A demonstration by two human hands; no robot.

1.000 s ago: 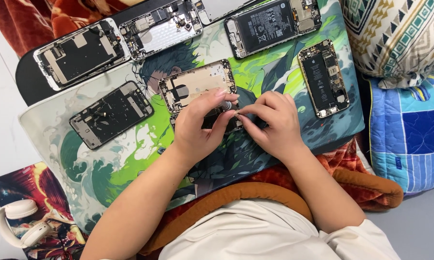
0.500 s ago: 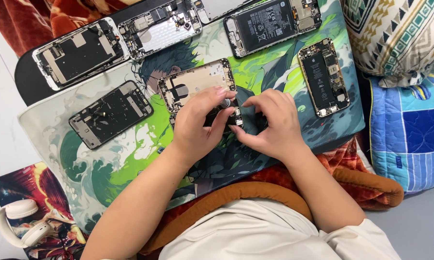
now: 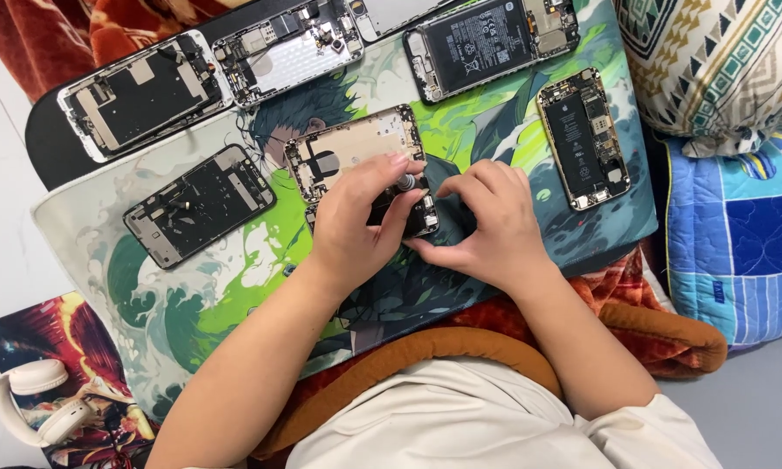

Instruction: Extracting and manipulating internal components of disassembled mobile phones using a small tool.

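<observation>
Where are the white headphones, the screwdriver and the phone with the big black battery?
white headphones (image 3: pixel 35 401): head view, on an ear cup.
screwdriver (image 3: pixel 405 182): head view, on its round cap.
phone with the big black battery (image 3: pixel 482 36): head view, on the battery.

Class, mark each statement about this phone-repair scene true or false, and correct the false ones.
1. The left hand grips a small grey-tipped tool. True.
2. Both hands work over the small dark opened phone. True.
3. The white over-ear headphones lie at upper right. False: lower left.
4. The illustrated green-and-teal desk mat holds one phone. False: several opened phones.
5. The right hand rests on the patterned cushion. False: at the phone.
</observation>
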